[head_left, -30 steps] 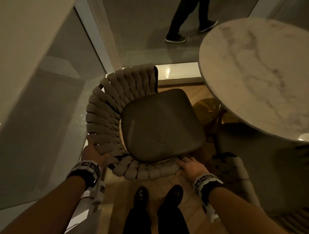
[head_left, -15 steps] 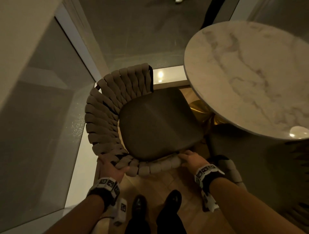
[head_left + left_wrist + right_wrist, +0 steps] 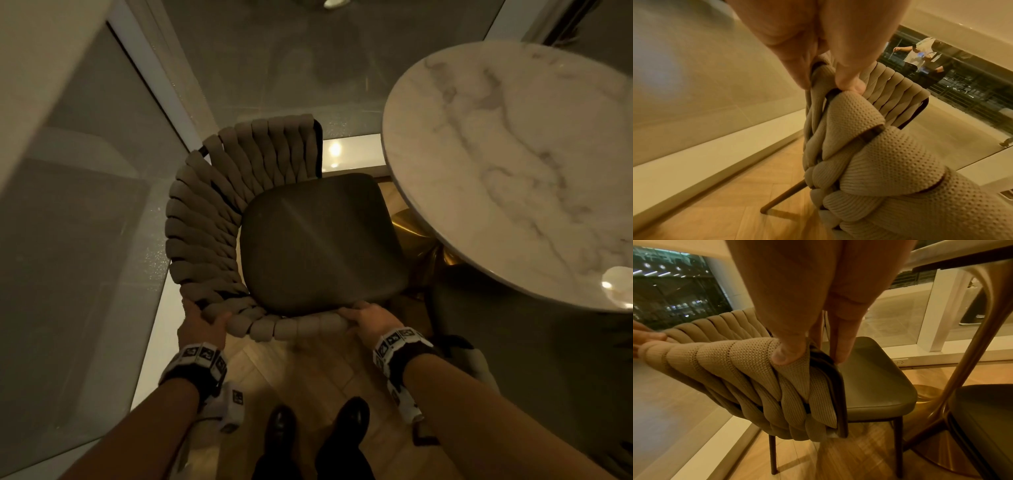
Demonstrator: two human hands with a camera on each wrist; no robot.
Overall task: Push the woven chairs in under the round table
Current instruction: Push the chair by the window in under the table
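Observation:
A woven chair [image 3: 212, 219] with a curved beige braided back and a dark seat cushion [image 3: 318, 243] stands on the wood floor, left of the round marble table [image 3: 520, 164]. My left hand [image 3: 200, 323] grips the back's rim at its near left bend, thumb and fingers pinching the weave [image 3: 855, 113]. Over the near right end of the rim my right hand [image 3: 368, 320] is wrapped, thumb on the weave [image 3: 756, 356] and fingers on the inner side by the seat [image 3: 875, 374]. The seat's far right corner lies close to the table edge.
A glass wall with a white sill [image 3: 157, 329] runs close along the chair's left and far sides. The table's gold pedestal [image 3: 966, 369] stands right of the seat. A second dark chair seat [image 3: 986, 415] sits under the table at the right. My shoes [image 3: 315, 425] are behind the chair.
The left hand slid from the side of the back round to its near left bend. The chair has turned and shifted rightward, closer to the table edge.

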